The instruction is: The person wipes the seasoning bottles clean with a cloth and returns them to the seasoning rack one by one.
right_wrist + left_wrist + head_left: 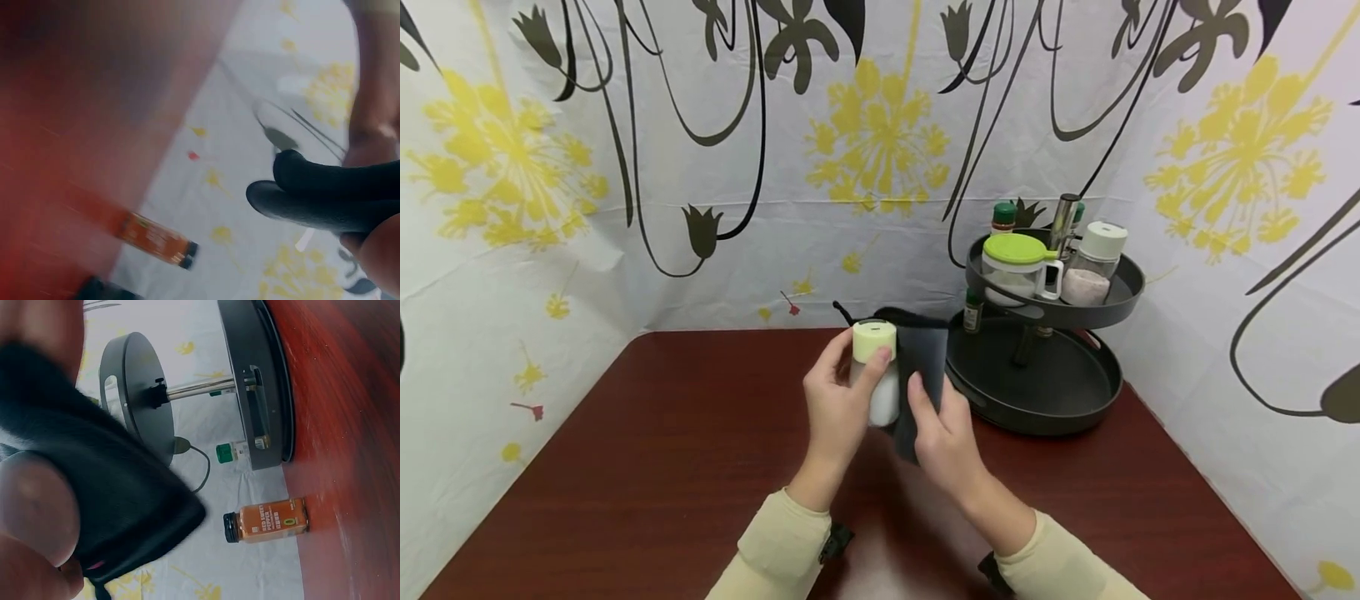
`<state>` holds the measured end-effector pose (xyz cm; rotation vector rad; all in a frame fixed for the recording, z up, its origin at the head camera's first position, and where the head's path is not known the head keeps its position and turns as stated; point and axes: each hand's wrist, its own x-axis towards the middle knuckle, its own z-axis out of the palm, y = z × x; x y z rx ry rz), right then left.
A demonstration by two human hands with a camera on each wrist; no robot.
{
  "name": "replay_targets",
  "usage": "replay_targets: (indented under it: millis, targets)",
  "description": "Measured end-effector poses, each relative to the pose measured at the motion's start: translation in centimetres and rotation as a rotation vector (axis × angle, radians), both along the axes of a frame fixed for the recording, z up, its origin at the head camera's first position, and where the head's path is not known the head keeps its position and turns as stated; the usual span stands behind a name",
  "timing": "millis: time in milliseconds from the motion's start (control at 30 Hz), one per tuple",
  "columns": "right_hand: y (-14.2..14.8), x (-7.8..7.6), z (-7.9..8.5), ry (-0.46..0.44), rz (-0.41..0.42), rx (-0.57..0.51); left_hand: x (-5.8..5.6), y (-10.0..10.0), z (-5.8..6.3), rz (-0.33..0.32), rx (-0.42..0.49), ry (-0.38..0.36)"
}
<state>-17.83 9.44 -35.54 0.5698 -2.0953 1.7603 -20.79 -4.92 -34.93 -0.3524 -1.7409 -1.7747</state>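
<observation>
My left hand point(838, 400) grips a clear jar point(886, 400) of white contents, with a pale yellow-green lid point(874, 340), upright above the table. Against the jar's right side is a folded dark cloth point(922, 358), which my right hand point(951, 433) holds with the thumb on its near face. The left wrist view shows the cloth point(119, 469) draped close by the jar's rounded base point(39, 506). In the right wrist view, two rounded folds of the cloth point(325, 206) stick out.
A two-tier dark turntable rack point(1037, 408) stands at the back right. Its upper tray bears a green-lidded pot point(1011, 262) and a white-capped jar point(1093, 267). A red sweet pepper bottle point(269, 522) stands on the brown table point(700, 467), hidden in the head view. Patterned fabric point(700, 167) surrounds the table.
</observation>
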Motion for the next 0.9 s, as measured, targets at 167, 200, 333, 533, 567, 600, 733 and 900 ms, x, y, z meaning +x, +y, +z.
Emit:
replay_targets:
  millis: [167,200,333,533,567,600,733,900]
  targets:
    - [0.1,0.5,-1.5,-0.102,0.031,0.022,-0.2,-0.2,0.0,0.007,0.004,-0.009]
    - [0.1,0.5,-1.4,-0.114,0.023,0.019,-0.2,-0.1,-0.1,0.003,0.006,-0.01]
    - [0.0,0.3,0.1,-0.089,-0.027,-0.008,-0.3,0.1,-0.1,-0.011,0.01,0.004]
    - [0.0,0.0,3.3,0.021,-0.073,-0.067,-0.3,0.4,0.1,-0.017,-0.037,0.021]
    - [0.0,0.0,3.5,0.026,-0.073,-0.069,-0.2,0.4,0.2,-0.019,-0.049,0.016]
    - [0.0,-0.1,3.6,0.027,-0.075,-0.063,-0.2,0.3,0.2,-0.021,-0.059,0.009]
    - [-0.1,0.2,2.7,-0.012,-0.087,-0.026,0.0,0.1,0.2,-0.016,-0.086,-0.019]
    - [0.0,1.1,0.5,-0.145,-0.068,-0.03,-0.1,-0.1,0.2,-0.004,-0.093,-0.021]
